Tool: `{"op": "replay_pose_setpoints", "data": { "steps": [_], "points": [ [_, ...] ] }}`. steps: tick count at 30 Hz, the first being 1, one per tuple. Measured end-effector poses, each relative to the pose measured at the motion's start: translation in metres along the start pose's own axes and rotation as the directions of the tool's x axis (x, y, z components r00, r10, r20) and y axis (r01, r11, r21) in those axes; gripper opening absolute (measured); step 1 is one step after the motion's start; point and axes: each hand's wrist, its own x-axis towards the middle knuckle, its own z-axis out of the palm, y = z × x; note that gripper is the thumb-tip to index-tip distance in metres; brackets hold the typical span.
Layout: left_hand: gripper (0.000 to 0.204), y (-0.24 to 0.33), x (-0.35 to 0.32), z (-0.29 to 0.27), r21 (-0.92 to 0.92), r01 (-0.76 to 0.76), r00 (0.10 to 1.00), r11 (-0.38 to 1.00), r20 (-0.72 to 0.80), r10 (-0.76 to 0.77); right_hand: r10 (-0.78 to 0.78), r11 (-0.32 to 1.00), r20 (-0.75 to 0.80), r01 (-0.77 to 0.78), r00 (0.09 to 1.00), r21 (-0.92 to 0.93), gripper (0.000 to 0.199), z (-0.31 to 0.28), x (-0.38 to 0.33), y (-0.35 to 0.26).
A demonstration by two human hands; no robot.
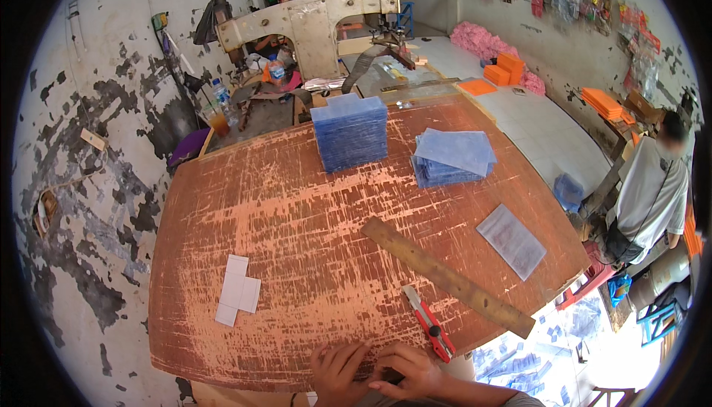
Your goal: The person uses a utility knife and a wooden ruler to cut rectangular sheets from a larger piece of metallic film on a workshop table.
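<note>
left hand (340, 371): wrist cropped | right hand (406, 371): grip unclear

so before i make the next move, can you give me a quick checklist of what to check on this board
1. Left hand and right hand empty: cannot tell, the palms are hidden.
2. Red-handled cutter lying apart from the long strip: ok.
3. Cutter's handle end toward the hands, silver tip away: ok.
4. Short stack of blue sheets squared up: not ok, its sheets sit at differing angles.
5. Tall blue stack standing on the board: ok.
6. White cut-out piece clear of the cutter and strip: ok, it lies well to the left.
</note>
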Motion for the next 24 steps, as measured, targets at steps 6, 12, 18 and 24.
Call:
{"op": "replay_pose_setpoints", "data": {
  "steps": [6, 12, 18, 24],
  "points": [
    [0.031, -0.001, 0.001, 0.004, -0.026, 0.009, 0.999, 1.0, -0.032, -0.009, -0.056, 0.998, -0.01, 0.057, 0.998, 0.01, 0.038, 0.001, 0.005, 0.001],
    [0.027, 0.001, 0.002, 0.004, -0.026, 0.046, 0.999, 0.999, -0.021, -0.046, -0.062, 0.998, -0.014, 0.063, 0.998, 0.02, 0.038, -0.001, 0.01, -0.003],
    [0.026, -0.001, 0.0, 0.006, -0.004, 0.019, 0.999, 1.0, -0.037, -0.019, -0.078, 0.997, -0.016, 0.078, 0.997, 0.027, 0.038, -0.002, 0.011, -0.003],
    [0.03, -0.003, -0.003, 0.005, 0.012, 0.015, 1.0, 1.0, 0.003, -0.016, -0.065, 0.998, -0.002, 0.065, 0.998, 0.026, 0.037, -0.001, 0.009, -0.001]
  ]
}}
